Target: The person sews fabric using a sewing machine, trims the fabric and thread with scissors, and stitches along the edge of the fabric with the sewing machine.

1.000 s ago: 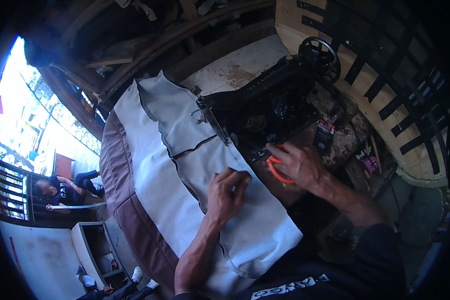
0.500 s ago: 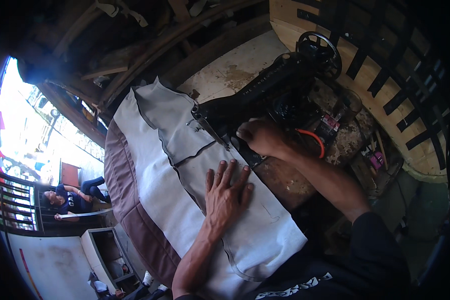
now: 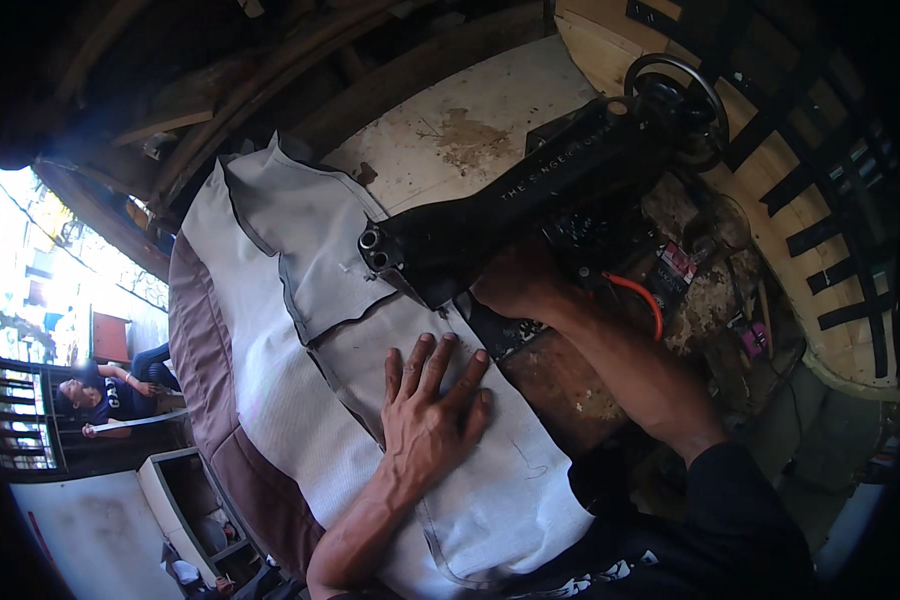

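Observation:
My left hand (image 3: 432, 405) lies flat, fingers spread, on a pale grey-white sewn cover (image 3: 355, 400) with dark-edged seams. Brown-purple fabric (image 3: 220, 400) joins the cover along its left side. The cover reaches under the head of a black sewing machine (image 3: 490, 215), near the needle area. My right hand (image 3: 518, 282) is beside the cover's right edge, partly beneath the machine's arm. Its fingers are hidden there, so what they touch cannot be made out.
A tool with a curved orange-red handle (image 3: 638, 292) lies on the worn machine table (image 3: 570, 385). The handwheel (image 3: 675, 105) is at the far right, near a wooden frame with black straps (image 3: 830, 240). At the left, another person (image 3: 120, 392) sits near a cabinet (image 3: 180, 500).
My right hand has gone further under the machine's arm, hiding its fingers. My left hand stays flat on the cover. The view has shifted, and the machine looks larger.

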### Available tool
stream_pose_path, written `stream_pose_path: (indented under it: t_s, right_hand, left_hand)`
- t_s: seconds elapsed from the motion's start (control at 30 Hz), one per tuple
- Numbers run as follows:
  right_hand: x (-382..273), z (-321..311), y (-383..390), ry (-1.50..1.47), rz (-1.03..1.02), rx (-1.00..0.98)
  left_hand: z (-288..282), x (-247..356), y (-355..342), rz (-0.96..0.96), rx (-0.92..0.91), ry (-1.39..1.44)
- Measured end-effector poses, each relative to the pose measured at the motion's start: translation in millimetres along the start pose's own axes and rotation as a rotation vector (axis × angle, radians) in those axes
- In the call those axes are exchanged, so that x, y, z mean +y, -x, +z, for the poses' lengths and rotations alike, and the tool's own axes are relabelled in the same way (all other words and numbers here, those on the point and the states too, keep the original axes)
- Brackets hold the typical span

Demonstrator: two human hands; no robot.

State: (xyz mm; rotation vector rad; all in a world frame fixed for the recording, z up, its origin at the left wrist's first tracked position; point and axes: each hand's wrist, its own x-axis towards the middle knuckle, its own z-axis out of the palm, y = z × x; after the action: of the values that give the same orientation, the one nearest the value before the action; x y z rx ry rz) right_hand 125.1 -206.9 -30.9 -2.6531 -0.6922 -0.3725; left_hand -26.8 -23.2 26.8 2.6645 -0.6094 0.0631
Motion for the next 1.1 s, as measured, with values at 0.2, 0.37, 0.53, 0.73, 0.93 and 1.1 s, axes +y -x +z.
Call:
stream_pose_path:
  t_s: [0.2,0.37,0.53,0.73,0.93,1.1]
  right_hand:
    - [0.5,-18.6,11.8,-0.027,-0.020,0.009]
    - [-40.0,-88.6,76.5,-0.475,0.182,-0.330]
    - [-83.8,-102.1,131.0,-0.757,0.473,-0.424]
    - [-103.6,-98.7,153.2,-0.357,0.401,-0.112]
    - [-100.7,-102.3,164.2,-0.620,0.347,-0.225]
    - [-101.9,-123.8,141.2,-1.099,0.228,-0.216]
  left_hand:
    - [3.6,-5.1,-7.9,0.012,0.026,0.019]
    - [6.3,-12.3,-5.3,0.034,0.058,0.027]
    - [4.1,-11.1,-6.7,0.047,0.070,0.059]
    - [3.9,-12.0,-4.1,0.053,0.106,0.090]
    - [5.6,-17.9,-1.0,0.084,0.130,0.140]
    - [-11.0,-18.9,0.9,0.115,0.110,0.310]
